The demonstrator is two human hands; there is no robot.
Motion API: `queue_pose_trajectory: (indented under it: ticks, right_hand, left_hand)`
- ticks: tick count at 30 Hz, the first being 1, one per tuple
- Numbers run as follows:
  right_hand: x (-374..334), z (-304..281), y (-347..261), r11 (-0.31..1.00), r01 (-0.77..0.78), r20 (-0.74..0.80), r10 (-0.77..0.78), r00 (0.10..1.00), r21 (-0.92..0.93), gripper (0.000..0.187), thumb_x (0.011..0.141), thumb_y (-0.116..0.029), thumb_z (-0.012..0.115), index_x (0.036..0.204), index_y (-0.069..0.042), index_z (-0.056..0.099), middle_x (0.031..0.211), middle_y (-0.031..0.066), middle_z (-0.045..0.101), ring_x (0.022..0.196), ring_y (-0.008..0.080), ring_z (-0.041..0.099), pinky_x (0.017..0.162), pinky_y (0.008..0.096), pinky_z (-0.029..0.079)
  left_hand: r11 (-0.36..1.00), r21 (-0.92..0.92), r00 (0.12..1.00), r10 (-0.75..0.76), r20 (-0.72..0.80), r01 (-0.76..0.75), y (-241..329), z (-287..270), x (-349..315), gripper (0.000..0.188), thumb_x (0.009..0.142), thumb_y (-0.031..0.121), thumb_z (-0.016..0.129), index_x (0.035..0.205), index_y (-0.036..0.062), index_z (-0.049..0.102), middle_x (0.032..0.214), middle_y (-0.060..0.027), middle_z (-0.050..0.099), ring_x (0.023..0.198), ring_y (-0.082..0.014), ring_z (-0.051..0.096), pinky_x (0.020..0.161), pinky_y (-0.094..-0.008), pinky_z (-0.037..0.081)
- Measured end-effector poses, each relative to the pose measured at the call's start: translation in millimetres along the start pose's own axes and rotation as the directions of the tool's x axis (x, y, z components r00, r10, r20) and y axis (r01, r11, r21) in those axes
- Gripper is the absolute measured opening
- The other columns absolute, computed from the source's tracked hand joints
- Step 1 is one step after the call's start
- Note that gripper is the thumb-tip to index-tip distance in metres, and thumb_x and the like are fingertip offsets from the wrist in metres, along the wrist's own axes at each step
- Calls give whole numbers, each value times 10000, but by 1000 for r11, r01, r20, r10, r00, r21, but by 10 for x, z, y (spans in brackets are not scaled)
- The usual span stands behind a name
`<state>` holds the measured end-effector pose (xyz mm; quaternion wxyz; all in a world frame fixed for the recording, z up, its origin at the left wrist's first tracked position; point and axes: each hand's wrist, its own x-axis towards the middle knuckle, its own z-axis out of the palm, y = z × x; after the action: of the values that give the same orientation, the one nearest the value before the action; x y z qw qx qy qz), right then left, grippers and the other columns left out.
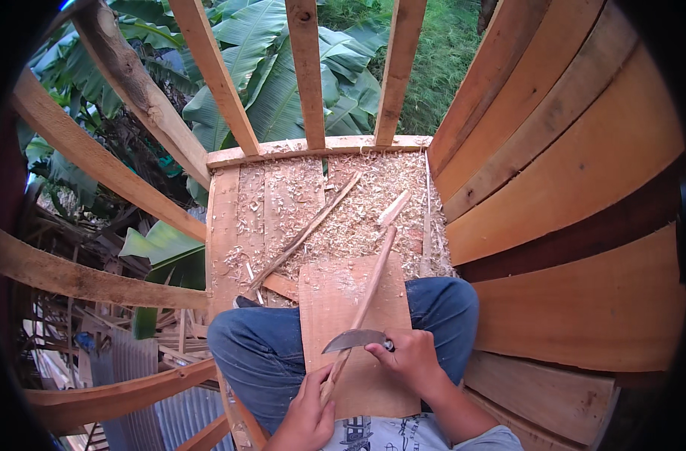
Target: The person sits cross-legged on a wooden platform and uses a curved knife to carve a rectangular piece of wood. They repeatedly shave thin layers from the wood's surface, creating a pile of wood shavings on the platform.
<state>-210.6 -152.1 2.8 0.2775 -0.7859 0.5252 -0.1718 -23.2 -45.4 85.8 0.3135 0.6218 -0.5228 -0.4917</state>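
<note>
Two hands at work: left hand gripping thin pale wooden stick on lap-held flat wooden board; right hand clenching curved steel knife. Slipping blade likely to nick near fingers.

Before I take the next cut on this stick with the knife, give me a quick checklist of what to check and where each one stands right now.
1. Right hand grips the knife handle firmly: ok.
2. Left hand holds the near end of the stick: ok.
3. Blade lies across the stick, close above the left-hand fingers: not ok, little room.
4. Stick rests along the board on the lap: ok.
5. Board sits steady across both knees: cannot tell.
6. Blade sharpness: cannot tell.
</note>
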Motion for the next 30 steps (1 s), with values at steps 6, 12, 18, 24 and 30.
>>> queue_pose_trajectory:
  ticks: [6,12,18,24,30]
  right_hand:
    - [324,-109,263,989,-42,-162,18,987,-144,607,834,-614,601,640,-39,617,562,173,585,555,356,621,505,425,478]
    - [536,-389,693,932,-331,-374,257,891,-148,588,877,-563,578,662,-17,616,615,211,598,639,410,624,567,486,482]
    - [-63,-220,-10,997,16,48,-12,999,-74,553,851,-557,621,652,-41,621,565,148,585,559,336,629,505,406,482]
    - [170,-92,151,984,80,-25,-85,996,-160,575,821,-603,623,649,-54,625,551,147,572,547,330,623,499,396,475]
    - [621,-325,749,928,-372,-271,350,897,-31,611,922,-553,528,747,21,647,604,226,585,621,424,608,538,448,457]
  left_hand:
    - [997,66,998,-45,35,43,-77,28,-1,538,847,-7,498,1358,-35,333,1240,-280,487,1194,-406,520,1010,-394,393]
    - [998,38,999,44,-32,-43,-63,10,-54,506,861,-12,473,1356,6,371,1242,-274,492,1177,-449,501,996,-420,403]
    - [999,14,998,-50,49,50,-71,50,57,543,848,-9,496,1365,-26,330,1219,-271,489,1184,-401,524,1003,-396,396]
    - [997,54,997,-51,61,48,-52,14,53,531,852,-18,495,1355,-29,327,1183,-268,496,1140,-397,541,974,-402,409]
    - [995,-3,994,-95,59,95,-53,-7,42,525,856,-17,495,1353,-36,327,1184,-265,496,1167,-381,523,990,-395,392]
